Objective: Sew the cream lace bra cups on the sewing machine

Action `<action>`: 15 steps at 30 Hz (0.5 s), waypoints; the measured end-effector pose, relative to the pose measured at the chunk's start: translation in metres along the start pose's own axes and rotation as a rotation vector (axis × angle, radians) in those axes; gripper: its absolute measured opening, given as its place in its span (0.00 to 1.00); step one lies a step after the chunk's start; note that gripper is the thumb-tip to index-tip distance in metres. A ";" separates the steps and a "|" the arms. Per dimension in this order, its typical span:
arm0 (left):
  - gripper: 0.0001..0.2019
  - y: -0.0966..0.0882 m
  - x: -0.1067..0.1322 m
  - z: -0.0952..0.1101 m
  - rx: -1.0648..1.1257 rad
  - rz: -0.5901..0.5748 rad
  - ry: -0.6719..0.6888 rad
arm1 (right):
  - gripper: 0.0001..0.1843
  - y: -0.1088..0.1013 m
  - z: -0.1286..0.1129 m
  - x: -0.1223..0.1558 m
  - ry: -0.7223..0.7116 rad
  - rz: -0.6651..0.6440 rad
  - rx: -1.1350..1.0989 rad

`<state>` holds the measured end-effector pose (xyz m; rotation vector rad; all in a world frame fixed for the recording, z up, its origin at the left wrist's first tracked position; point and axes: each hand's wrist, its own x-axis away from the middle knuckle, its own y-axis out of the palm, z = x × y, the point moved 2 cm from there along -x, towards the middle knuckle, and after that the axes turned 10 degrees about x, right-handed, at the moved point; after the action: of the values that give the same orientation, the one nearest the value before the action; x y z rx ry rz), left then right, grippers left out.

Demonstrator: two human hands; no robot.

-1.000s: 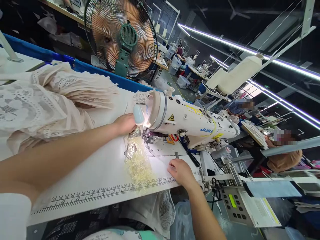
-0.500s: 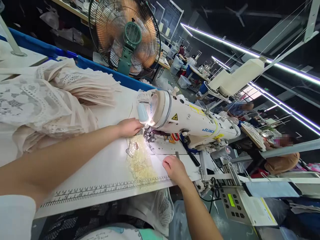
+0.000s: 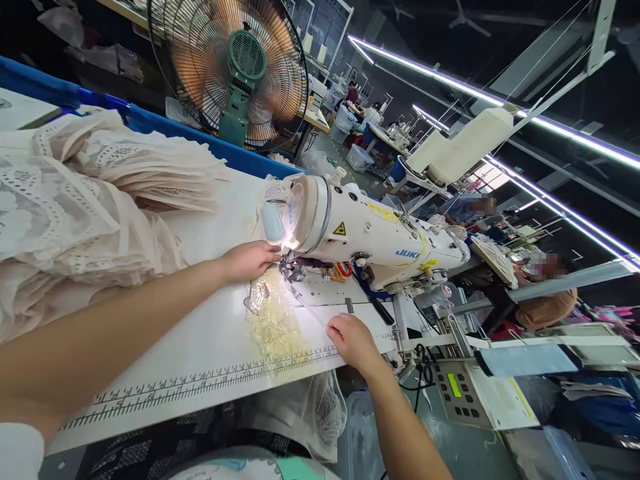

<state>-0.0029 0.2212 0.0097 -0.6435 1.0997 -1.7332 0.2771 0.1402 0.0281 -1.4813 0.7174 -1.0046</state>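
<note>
The right hand (image 3: 353, 341) pinches a pale strip (image 3: 313, 311) running from its fingertips toward the sewing machine (image 3: 367, 235).

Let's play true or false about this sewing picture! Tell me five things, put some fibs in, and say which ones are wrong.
1. The left hand is beside the needle end of the sewing machine. True.
2. The right hand is touching the fan. False: the right hand is down by the ruler markings, far from the fan.
3. The sewing machine says JUKI on its side. True.
4. The lace fabric is piled right of the sewing machine. False: the lace fabric is piled on the left.
5. A bright light shines near the needle. True.
</note>
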 end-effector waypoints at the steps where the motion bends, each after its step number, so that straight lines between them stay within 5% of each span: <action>1: 0.23 0.000 0.000 0.000 0.002 0.003 0.004 | 0.08 0.000 0.000 0.000 -0.001 0.002 0.002; 10: 0.23 -0.002 -0.001 -0.002 0.004 0.033 0.005 | 0.07 0.006 0.001 -0.001 0.016 0.143 -0.021; 15: 0.21 -0.001 -0.002 -0.001 0.001 0.049 0.008 | 0.13 0.013 -0.011 0.028 0.000 0.302 -0.093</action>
<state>-0.0036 0.2238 0.0100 -0.6046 1.1110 -1.6959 0.2809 0.1089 0.0208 -1.4005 0.9664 -0.7495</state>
